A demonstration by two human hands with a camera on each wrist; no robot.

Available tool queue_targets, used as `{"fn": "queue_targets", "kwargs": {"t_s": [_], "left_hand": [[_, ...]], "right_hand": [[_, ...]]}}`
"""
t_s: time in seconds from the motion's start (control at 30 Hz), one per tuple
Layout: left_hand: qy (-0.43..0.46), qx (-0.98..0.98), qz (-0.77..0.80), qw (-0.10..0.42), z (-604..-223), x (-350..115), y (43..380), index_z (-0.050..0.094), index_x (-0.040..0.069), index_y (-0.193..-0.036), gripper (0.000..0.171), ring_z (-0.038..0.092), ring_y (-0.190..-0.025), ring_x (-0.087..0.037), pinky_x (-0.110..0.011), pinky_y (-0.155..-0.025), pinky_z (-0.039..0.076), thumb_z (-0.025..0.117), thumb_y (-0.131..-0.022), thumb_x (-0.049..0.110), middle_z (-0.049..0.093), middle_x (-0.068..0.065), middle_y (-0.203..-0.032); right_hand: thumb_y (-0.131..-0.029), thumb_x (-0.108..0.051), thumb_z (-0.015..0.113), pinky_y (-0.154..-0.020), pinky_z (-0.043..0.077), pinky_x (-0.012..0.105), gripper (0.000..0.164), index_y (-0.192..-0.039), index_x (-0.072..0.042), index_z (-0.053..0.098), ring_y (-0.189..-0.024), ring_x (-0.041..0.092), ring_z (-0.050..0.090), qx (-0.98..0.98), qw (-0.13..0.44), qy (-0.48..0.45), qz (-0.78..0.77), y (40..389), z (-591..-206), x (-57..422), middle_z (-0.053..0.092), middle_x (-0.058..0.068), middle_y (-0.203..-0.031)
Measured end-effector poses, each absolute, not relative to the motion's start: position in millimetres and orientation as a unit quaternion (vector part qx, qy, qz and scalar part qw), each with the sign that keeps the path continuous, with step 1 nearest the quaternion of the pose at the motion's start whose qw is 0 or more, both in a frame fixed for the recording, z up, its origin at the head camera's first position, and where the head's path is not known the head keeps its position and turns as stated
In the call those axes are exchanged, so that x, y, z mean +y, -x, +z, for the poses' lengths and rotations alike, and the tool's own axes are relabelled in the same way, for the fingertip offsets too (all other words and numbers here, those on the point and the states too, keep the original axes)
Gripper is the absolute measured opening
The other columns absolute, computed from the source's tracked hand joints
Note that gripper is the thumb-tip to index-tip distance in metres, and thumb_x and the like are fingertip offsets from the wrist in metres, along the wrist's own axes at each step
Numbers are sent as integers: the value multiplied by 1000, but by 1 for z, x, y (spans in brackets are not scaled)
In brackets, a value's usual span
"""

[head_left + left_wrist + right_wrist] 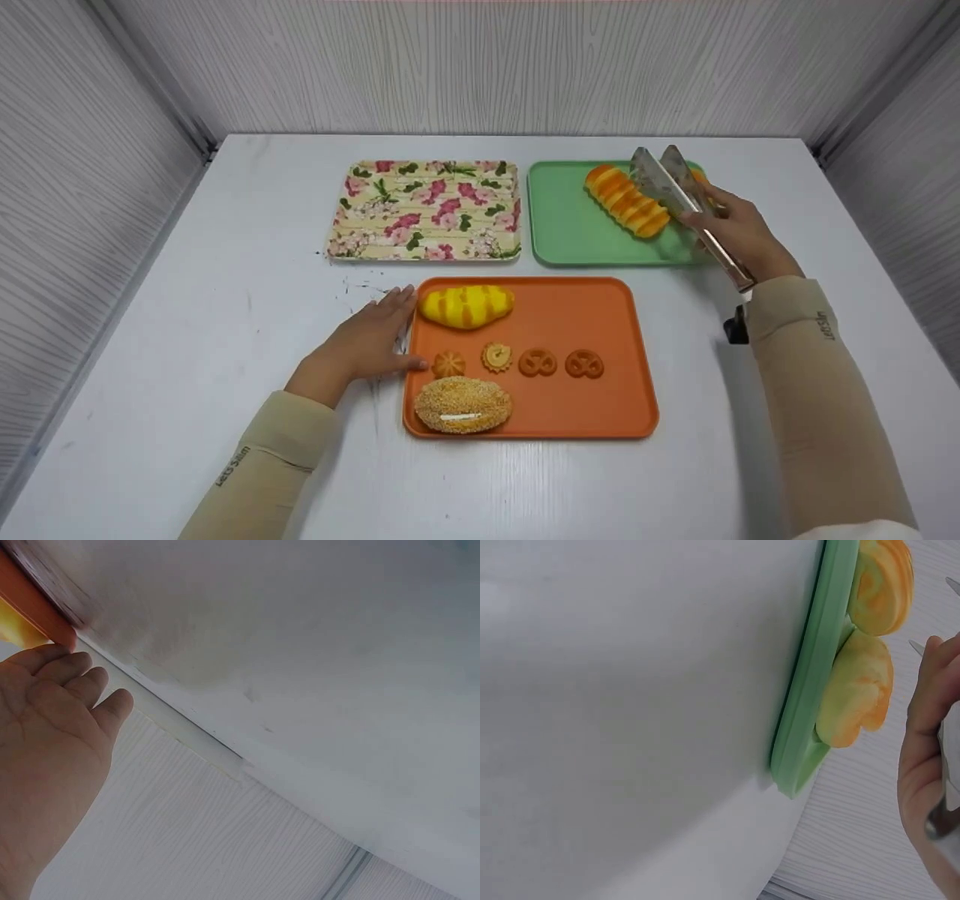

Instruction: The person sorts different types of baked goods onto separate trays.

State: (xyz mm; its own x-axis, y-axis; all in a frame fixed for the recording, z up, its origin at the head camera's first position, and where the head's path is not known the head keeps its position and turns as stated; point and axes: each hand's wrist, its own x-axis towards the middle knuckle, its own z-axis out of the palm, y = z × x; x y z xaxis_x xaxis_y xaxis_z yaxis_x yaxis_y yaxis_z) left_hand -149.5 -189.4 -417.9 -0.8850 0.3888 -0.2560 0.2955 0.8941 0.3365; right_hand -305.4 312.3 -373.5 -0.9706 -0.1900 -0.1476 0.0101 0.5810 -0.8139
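Note:
My right hand [742, 232] grips metal tongs [679, 196] above the right part of the green tray [559, 225]. The tongs' two arms stand apart, their tips beside a striped orange-yellow bread roll [626, 201]. A second roll [855, 690] lies near it on that tray, mostly hidden by the tongs and hand in the head view. At the left edge of the orange tray [577, 315], my left hand [360, 337] rests with fingers extended along the rim. Its thumb reaches over the edge toward a small round cookie [449, 364].
On the orange tray lie a yellow striped bread [466, 306], a sesame-coated bread [463, 405], a scalloped cookie [496, 358] and two pretzel-shaped cookies [538, 363]. A floral tray [427, 210] stands left of the green one. Pale panels [487, 67] enclose the white table [225, 300].

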Motion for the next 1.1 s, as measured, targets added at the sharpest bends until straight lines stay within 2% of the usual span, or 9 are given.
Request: {"fn": "queue_targets", "kwargs": {"t_s": [0.23,0.4,0.6,0.73,0.9,1.0,1.07,1.1], "left_hand": [[-173,961,144,162,-418,-189,150,10,7,-153,104,5,-144,-26,-46,-115,12,64,-82,60,6,-6,-159],[-175,960,146,160,-418,-189,150,11,7,-153,104,5,-144,-26,-46,-115,12,64,-82,60,6,-7,-159],[-181,960,145,157,-419,-190,150,10,6,-153,105,5,-144,-26,-45,-115,11,63,-81,61,6,-7,-158],[-178,960,147,161,-419,-190,149,10,6,-153,105,5,-144,-25,-44,-115,11,63,-81,62,5,-6,-158],[-179,960,146,161,-420,-190,150,11,6,-153,105,5,-144,-26,-45,-115,10,63,-81,61,7,-7,-159],[-179,960,142,163,-419,-190,150,10,6,-153,104,5,-144,-25,-45,-115,11,64,-82,60,7,-7,-159],[-178,960,140,164,-418,-189,150,10,6,-153,104,4,-144,-25,-44,-115,11,64,-82,60,6,-7,-159],[-178,960,140,164,-418,-189,150,10,6,-153,104,4,-144,-25,-44,-115,11,63,-82,59,6,-7,-159]], "right_hand": [[-92,-45,59,-64,52,28,75,-154,-26,21,-71,23,61,881,86,79,-458,299,-368,310,51,25,-127],[-93,-38,61,-62,53,30,69,-152,-29,27,-68,24,60,880,77,108,-455,290,-367,303,56,22,-112],[-94,-32,61,-64,55,31,66,-151,-30,29,-72,27,61,872,102,147,-456,277,-363,292,55,22,-117],[-95,-28,61,-60,54,30,65,-151,-27,29,-64,24,59,862,113,189,-458,273,-364,282,56,22,-114],[-94,-24,62,-58,54,35,66,-152,-24,29,-63,34,58,847,139,235,-456,267,-364,265,57,22,-108],[-93,-24,63,-57,54,36,66,-151,-25,31,-62,34,58,842,152,253,-451,263,-364,253,58,21,-105],[-93,-24,64,-57,54,39,66,-151,-26,32,-63,33,58,836,162,268,-451,262,-365,245,57,19,-114],[-92,-24,65,-57,55,40,66,-150,-27,32,-63,34,59,835,166,274,-447,262,-366,241,58,19,-114]]}}
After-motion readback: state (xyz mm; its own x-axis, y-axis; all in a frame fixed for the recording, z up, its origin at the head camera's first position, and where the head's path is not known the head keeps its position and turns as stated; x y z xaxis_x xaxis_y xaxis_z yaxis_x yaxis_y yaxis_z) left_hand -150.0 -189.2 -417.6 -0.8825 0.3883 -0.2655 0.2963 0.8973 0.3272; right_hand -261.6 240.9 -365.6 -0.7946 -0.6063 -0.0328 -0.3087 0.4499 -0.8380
